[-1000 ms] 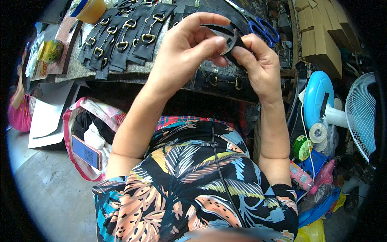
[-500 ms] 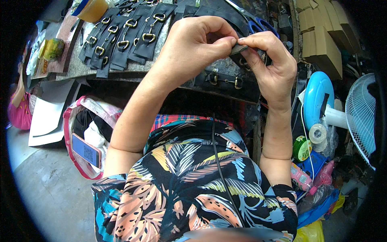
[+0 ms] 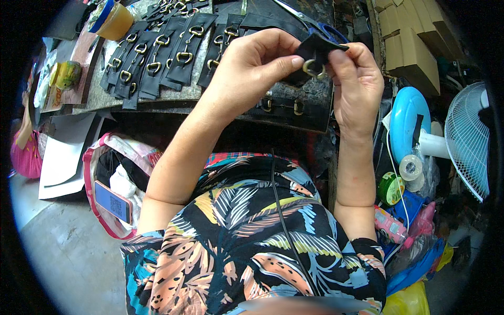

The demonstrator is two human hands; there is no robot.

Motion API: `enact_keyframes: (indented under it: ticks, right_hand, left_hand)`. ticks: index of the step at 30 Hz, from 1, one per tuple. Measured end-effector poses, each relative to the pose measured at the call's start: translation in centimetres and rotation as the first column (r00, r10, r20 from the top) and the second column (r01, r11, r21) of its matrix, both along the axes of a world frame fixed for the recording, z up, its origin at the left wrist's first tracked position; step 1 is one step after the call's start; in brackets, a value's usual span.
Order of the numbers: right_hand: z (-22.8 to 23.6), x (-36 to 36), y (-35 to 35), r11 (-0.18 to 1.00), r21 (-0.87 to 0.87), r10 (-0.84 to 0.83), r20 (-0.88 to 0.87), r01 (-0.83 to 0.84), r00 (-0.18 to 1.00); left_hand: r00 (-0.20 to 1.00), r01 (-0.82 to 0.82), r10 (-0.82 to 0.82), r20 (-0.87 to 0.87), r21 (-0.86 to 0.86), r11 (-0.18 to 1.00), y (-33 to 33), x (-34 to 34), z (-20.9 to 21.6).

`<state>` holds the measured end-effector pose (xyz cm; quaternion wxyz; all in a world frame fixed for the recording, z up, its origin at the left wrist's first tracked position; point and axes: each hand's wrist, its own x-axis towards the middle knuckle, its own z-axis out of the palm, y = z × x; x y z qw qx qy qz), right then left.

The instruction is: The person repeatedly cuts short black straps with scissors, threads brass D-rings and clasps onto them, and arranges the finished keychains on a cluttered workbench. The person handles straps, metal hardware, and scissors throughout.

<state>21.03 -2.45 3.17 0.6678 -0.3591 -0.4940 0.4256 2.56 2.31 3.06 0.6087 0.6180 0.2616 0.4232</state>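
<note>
Black, leather-like and floppy, the strap [image 3: 315,46], with a brass-toned ring [image 3: 314,69], is held up over the right part of the bench [image 3: 93,97]. The right hand [image 3: 354,79] pinches its right edge, some fingertips hidden. The left hand [image 3: 262,58] has thumb and forefinger curled in at its left edge; whether they grip or only touch cannot be told. It should handle as light and soft, easy to bend and hardly fragile, the ring being the stiff, slippery part. Its flat edges look the best hold, thumb against forefinger, with the ring left free. On the bench, scissors [image 3: 311,22] lie beyond the hands, similar straps [image 3: 178,72] sit left of its middle, and a jar [image 3: 116,25] stands farther left. Right of the bench are boxes [image 3: 417,58] and a fan [image 3: 467,142].
</note>
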Motion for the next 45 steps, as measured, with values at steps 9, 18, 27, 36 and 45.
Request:
enact_keyframes:
  ticks: [9,18,27,36,45]
  right_hand:
    - [-1.6,2.2,-0.5,0.935,-0.309,0.221,0.115,-0.176,0.968]
    - [-3.6,2.4,-1.7,0.917,-0.046,-0.143,0.888,0.396,0.436]
    - [-3.8,2.5,-0.7,0.900,0.154,-0.288,0.911,0.407,0.294]
    - [-3.6,2.1,0.7,0.943,0.042,-0.148,0.940,0.330,0.306]
    - [-5.5,1.4,0.8,0.859,0.412,-0.411,0.909,0.304,-0.072]
  left_hand:
    - [0.922,0.052,-0.008,-0.387,0.104,0.993,0.4,-1.1,0.8]
    - [0.736,0.064,0.374,-0.564,0.608,0.791,0.8,0.9,-2.4]
    - [0.770,0.274,0.369,-0.520,0.792,0.545,1.5,0.9,-3.6]
    - [0.743,0.362,0.333,-0.581,0.767,0.530,1.5,0.6,-3.4]
    - [0.777,0.336,0.291,-0.559,0.758,0.560,1.5,0.2,-3.8]
